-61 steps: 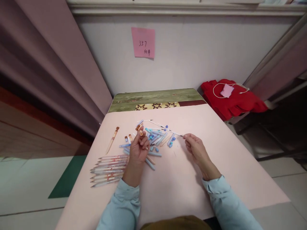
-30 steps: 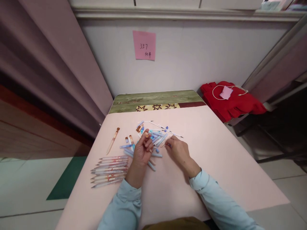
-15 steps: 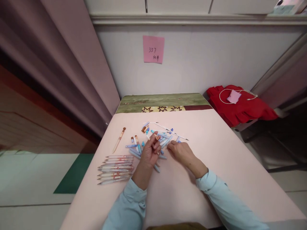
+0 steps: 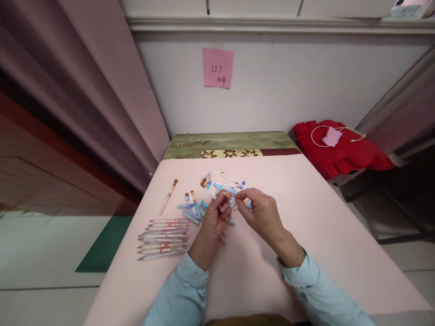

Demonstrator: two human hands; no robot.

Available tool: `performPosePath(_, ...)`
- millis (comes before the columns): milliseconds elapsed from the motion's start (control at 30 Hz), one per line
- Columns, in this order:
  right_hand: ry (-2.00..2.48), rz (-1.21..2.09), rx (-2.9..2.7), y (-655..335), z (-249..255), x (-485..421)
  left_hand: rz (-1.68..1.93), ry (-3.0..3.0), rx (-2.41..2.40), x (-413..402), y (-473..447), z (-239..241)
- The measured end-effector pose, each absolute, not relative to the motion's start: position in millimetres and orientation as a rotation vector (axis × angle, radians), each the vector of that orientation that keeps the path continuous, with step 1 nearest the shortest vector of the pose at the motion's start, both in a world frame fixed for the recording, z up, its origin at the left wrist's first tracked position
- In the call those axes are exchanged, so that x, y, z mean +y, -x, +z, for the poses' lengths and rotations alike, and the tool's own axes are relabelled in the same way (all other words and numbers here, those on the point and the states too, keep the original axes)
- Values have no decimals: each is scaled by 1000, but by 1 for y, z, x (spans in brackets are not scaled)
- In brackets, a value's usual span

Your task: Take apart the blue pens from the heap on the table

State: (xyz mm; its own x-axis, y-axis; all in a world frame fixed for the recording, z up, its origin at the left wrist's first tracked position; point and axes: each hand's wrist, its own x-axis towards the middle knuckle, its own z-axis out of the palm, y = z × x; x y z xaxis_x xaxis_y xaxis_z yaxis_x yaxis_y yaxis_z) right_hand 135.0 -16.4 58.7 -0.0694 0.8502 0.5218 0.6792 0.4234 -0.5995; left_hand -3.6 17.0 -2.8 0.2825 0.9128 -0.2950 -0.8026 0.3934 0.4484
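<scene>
My left hand is closed round a pen barrel with a brown end, held just above the pink table. My right hand is raised beside it, its fingertips pinched on a small part that I cannot make out, close to the barrel's tip. Under and behind both hands lies a loose heap of blue and brown pen parts. A thin white refill lies at the far edge of the heap.
A row of several assembled pens lies at the table's left. A single brown-capped pen lies apart, further back. A green patterned board adjoins the table's far edge. Red cloth with a white cord sits at right. A pink note hangs on the wall.
My right hand let go of the thin refill, reached into the heap, then rose with a pinched part towards the barrel in my left hand. The camera shifted slightly.
</scene>
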Motion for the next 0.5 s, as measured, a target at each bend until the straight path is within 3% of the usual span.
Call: performPosePath(500, 1356, 151, -1824, -132, 52, -14, 1213, -336, 574, 16, -3, -7)
